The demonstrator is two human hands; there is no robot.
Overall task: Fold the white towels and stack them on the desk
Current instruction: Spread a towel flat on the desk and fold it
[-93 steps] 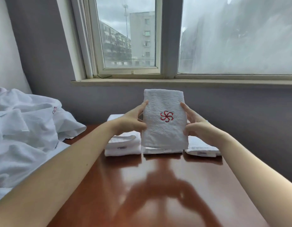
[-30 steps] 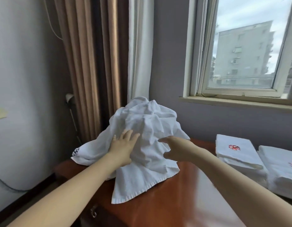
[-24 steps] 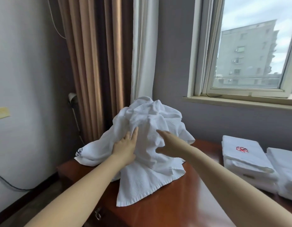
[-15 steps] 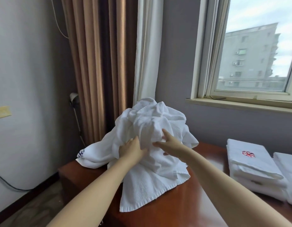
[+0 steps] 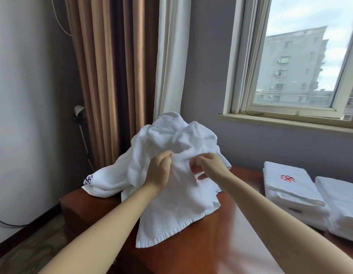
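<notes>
A heap of crumpled white towels sits on the left end of the brown wooden desk. My left hand and my right hand both pinch the top edge of one white towel that hangs down the front of the heap. Its hemmed lower edge lies on the desk. At the right stand two stacks of folded white towels: one stack with a red pinwheel emblem on top, and a second stack partly cut off by the frame edge.
Brown and white curtains hang behind the heap. A window with a ledge runs along the right wall. The desk's left edge drops to a dark floor. A cable trails along the left wall.
I put the folded towel down and turned left to the heap. My hands went from resting flat on the heap to pinching one towel's edge, close together.
</notes>
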